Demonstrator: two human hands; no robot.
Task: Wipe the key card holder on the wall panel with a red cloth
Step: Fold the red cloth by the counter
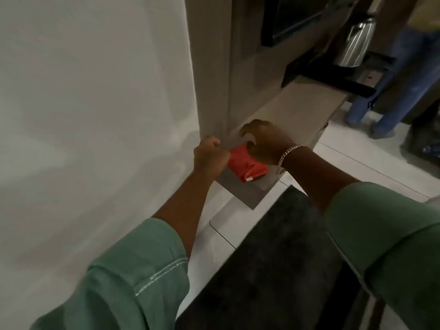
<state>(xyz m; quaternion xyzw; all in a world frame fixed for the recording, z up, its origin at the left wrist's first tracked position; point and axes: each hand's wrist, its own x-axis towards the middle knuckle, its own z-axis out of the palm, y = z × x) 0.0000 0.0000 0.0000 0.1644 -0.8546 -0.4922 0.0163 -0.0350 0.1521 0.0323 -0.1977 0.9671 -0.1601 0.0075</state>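
A red cloth point(246, 164) lies bunched on the near end of a grey-brown shelf point(297, 108) that juts from a wooden wall panel point(212, 67). My left hand point(210, 157) is fisted and grips the cloth's left edge, close to the panel's corner. My right hand point(266, 141), with a silver bracelet on the wrist, curls over the cloth's top right part and holds it. No key card holder can be made out; the hands hide the panel behind them.
A white wall point(95, 103) fills the left. A dark mat point(273, 270) lies on the tiled floor below the shelf. Further along the shelf stand a black tray point(333, 77) and a steel kettle point(354, 41). A person in jeans point(404, 75) stands at the far right.
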